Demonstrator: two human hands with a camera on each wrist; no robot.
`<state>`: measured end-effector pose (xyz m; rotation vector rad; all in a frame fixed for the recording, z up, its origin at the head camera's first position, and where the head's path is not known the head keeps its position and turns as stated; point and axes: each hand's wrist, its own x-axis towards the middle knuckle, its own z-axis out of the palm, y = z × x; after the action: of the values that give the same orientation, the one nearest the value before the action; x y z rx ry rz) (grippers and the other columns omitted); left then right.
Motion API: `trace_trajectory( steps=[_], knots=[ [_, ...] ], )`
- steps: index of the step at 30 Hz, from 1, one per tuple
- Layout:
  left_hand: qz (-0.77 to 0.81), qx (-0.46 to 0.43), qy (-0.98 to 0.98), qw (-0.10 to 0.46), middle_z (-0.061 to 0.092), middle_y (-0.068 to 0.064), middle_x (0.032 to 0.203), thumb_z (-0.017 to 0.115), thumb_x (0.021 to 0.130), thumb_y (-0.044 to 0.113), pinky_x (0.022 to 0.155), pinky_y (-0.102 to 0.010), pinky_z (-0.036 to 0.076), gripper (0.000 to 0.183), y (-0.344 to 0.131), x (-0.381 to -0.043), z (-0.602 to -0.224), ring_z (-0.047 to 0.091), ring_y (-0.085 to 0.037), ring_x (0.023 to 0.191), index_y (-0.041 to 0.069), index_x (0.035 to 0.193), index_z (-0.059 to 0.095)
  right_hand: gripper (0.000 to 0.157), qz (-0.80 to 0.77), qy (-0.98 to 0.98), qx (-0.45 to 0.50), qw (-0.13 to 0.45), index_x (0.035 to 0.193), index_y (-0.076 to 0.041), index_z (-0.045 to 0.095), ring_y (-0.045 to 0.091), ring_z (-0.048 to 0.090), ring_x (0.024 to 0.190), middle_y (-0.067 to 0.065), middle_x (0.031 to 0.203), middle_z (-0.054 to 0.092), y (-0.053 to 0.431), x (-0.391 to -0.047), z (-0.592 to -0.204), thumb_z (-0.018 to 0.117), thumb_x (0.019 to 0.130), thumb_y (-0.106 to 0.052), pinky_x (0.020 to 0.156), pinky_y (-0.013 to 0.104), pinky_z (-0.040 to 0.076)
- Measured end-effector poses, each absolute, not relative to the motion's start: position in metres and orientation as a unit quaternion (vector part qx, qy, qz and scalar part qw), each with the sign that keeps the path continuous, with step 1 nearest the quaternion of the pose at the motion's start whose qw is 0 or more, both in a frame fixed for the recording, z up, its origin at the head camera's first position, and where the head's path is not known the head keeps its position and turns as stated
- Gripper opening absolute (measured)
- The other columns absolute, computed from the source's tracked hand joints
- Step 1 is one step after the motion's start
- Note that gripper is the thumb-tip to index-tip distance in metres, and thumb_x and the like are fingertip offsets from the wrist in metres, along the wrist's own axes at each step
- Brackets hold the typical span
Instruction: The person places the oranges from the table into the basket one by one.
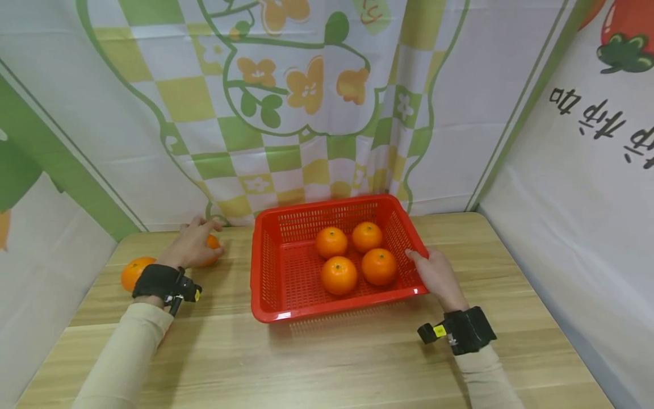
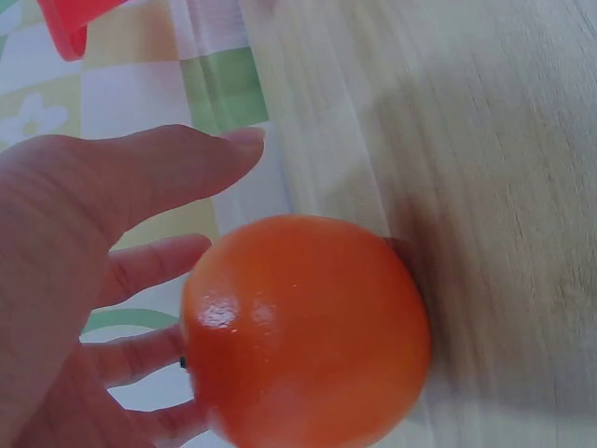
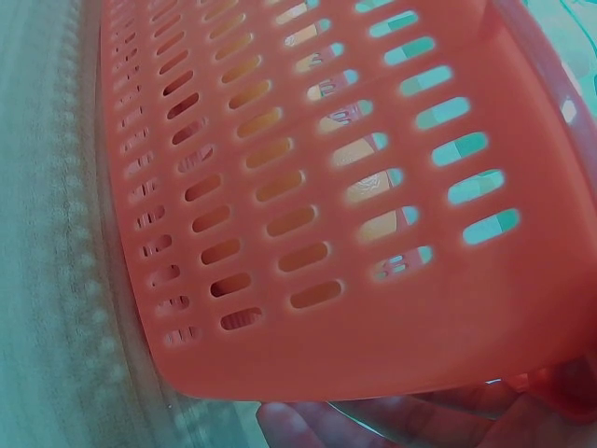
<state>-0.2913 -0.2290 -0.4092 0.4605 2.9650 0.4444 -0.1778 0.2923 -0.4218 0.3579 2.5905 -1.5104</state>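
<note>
My left hand (image 1: 190, 244) reaches over an orange (image 1: 212, 250) at the back left of the table. In the left wrist view, the fingers lie behind this orange (image 2: 308, 331), while the thumb stands apart from it. Another orange (image 1: 137, 274) sits by the left wrist. With the thumb over the rim and fingers beneath it, my right hand (image 1: 438, 278) grips the right side of a red plastic basket (image 1: 265, 272). Several oranges (image 1: 339, 275) are grouped in the basket's right half. The slotted basket wall (image 3: 373, 345) fills the right wrist view, with fingertips (image 3: 289, 427) below it.
The wooden table (image 1: 327, 363) holds everything. A patterned cloth (image 1: 306, 159) hangs behind the basket, and printed white panels enclose both sides. Black straps with small cameras circle both wrists.
</note>
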Motion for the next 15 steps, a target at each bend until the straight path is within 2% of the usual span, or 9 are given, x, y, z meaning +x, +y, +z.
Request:
trace_trajectory(
  steps=[9, 15],
  knots=[
    [0.14, 0.16, 0.976, 0.053, 0.045, -0.043, 0.141, 0.075, 0.093, 0.029, 0.101, -0.075, 0.043, 0.06, -0.233, -0.3, -0.418, 0.043, -0.067, 0.126, -0.003, 0.139, 0.056, 0.05, -0.497, 0.858, 0.115, 0.052, 0.134, 0.003, 0.059, 0.02, 0.072, 0.087, 0.019, 0.113, 0.071, 0.292, -0.18, -0.422, 0.049, 0.109, -0.039, 0.07, 0.026, 0.058],
    [0.143, 0.172, 0.973, 0.053, 0.051, -0.044, 0.136, 0.077, 0.091, 0.028, 0.104, -0.067, 0.046, 0.059, -0.236, -0.306, -0.426, 0.05, -0.058, 0.126, -0.006, 0.136, 0.057, 0.05, -0.501, 0.856, 0.116, 0.057, 0.135, 0.003, 0.058, 0.021, 0.073, 0.087, 0.019, 0.114, 0.071, 0.293, -0.179, -0.422, 0.049, 0.109, -0.038, 0.07, 0.026, 0.058]
  ],
)
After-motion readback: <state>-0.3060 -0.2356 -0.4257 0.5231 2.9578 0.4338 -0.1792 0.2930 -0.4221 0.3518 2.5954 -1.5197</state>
